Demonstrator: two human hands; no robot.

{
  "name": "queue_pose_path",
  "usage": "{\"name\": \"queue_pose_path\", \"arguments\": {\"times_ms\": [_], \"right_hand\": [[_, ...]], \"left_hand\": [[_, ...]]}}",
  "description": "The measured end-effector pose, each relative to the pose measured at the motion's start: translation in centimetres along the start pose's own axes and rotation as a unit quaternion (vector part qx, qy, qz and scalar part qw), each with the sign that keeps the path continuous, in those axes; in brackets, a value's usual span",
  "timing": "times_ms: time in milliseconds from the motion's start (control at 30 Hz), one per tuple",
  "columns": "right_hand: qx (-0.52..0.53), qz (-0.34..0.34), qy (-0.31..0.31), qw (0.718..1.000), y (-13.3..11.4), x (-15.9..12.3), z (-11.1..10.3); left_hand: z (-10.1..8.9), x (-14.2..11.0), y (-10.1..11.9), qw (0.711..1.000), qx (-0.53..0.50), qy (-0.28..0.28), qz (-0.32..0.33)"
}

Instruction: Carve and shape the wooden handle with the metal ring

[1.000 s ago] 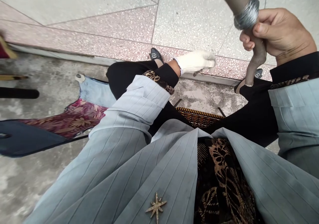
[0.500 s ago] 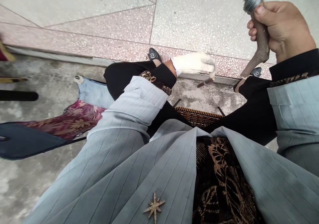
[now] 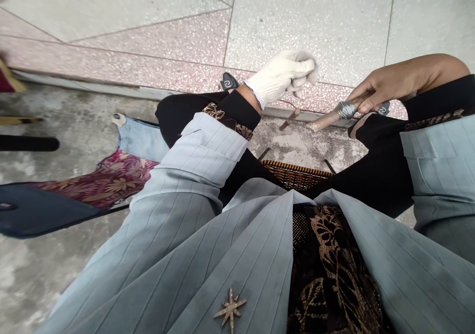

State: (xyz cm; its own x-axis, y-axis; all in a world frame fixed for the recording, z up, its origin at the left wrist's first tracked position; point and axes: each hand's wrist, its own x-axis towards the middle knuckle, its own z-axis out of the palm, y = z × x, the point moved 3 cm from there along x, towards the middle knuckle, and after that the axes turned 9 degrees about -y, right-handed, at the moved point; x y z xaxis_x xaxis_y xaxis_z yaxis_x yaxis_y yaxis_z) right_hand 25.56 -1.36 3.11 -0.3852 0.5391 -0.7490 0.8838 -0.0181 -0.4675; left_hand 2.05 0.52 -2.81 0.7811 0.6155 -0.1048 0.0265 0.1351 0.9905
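Observation:
My left hand (image 3: 285,76), in a white knit glove, is closed with its fingers curled in. What it pinches is hidden. A short brown stick (image 3: 289,119) is just below its fingertips, with a thin dark strand near its upper end. I cannot tell whether the glove touches either. My bare right hand (image 3: 382,86) grips a thicker wooden stick (image 3: 326,121), which points left and slightly down. Silvery wire (image 3: 346,110) is wound in a thick band round this stick, just beyond my fingers.
My black-trousered knees are bent on either side, above a woven wicker edge (image 3: 297,173). A raised speckled tile floor (image 3: 315,22) lies ahead, beyond a low step. On the rough concrete (image 3: 74,106) at left are a blue and floral cloth item (image 3: 122,175) and a black bar (image 3: 29,142).
My right hand has come down and left, swinging the wire-wound end of the stick from upright to pointing left. The gloved hand has risen slightly; the short stick has shifted left.

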Motion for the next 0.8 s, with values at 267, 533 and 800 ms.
{"name": "queue_pose_path", "arguments": {"times_ms": [267, 533, 800], "right_hand": [[0.259, -0.208, 0.184, 0.925, -3.0, -0.9, -0.3], [0.089, -0.015, 0.202, 0.975, -3.4, 0.7, 0.3], [-0.050, 0.037, 0.181, 0.981, -2.6, 1.3, 0.0]], "left_hand": [[1.2, 0.4, -0.7, 0.995, 0.075, -0.042, -0.056], [1.6, 0.3, -1.3, 0.982, 0.141, -0.101, -0.074], [1.8, 0.2, -0.8, 0.981, 0.149, -0.103, -0.070]]}}
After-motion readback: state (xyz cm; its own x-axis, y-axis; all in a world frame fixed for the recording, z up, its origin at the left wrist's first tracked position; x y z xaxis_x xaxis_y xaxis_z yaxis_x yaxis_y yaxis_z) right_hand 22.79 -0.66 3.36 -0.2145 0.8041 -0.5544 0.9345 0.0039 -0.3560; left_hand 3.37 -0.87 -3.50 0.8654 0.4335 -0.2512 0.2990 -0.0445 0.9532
